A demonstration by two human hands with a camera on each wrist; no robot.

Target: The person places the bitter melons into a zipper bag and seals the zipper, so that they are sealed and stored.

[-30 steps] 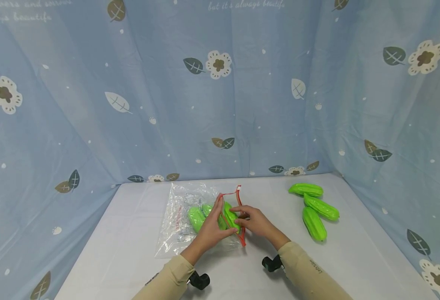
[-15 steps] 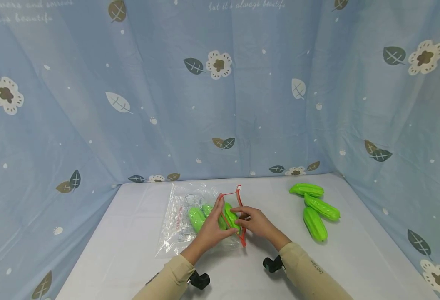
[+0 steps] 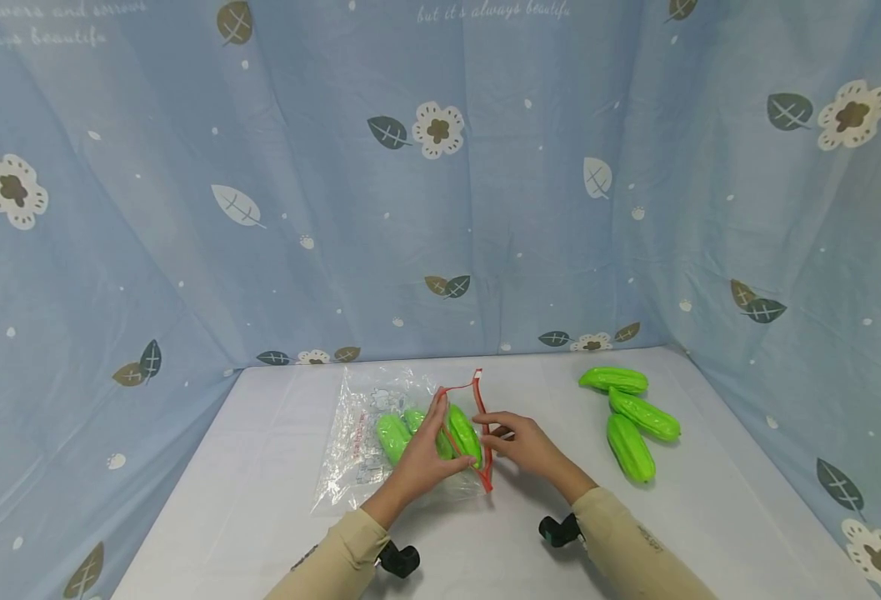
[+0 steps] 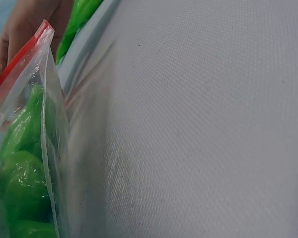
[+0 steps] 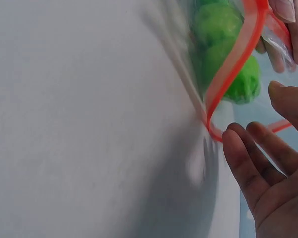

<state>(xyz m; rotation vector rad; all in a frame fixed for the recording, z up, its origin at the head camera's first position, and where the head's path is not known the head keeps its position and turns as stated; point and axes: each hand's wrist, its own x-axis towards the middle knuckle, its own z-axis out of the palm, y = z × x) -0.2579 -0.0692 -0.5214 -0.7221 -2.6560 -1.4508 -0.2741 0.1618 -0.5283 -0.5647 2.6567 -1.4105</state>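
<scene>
A clear zip bag (image 3: 365,433) with a red zip edge lies on the table, its mouth standing open to the right. Inside are three bright green, ridged gourds; the nearest gourd (image 3: 464,435) lies just within the mouth. My left hand (image 3: 421,458) holds the bag's upper edge, fingers extended, thumb near the lower corner. In the right wrist view its fingers lie on both sides of the red zip edge (image 5: 233,64). My right hand (image 3: 526,446) is at the mouth with fingers parted and nothing between them, as the right wrist view also shows.
Three more green gourds (image 3: 643,415) lie together on the white table (image 3: 260,467) at the right. A blue patterned curtain (image 3: 335,208) stands behind the table and along its sides. A black wrist-camera mount (image 3: 398,561) sits below each forearm.
My right hand has let go of the gourd in the bag's mouth and drawn back to the right. The left hand and the bag have stayed in place.
</scene>
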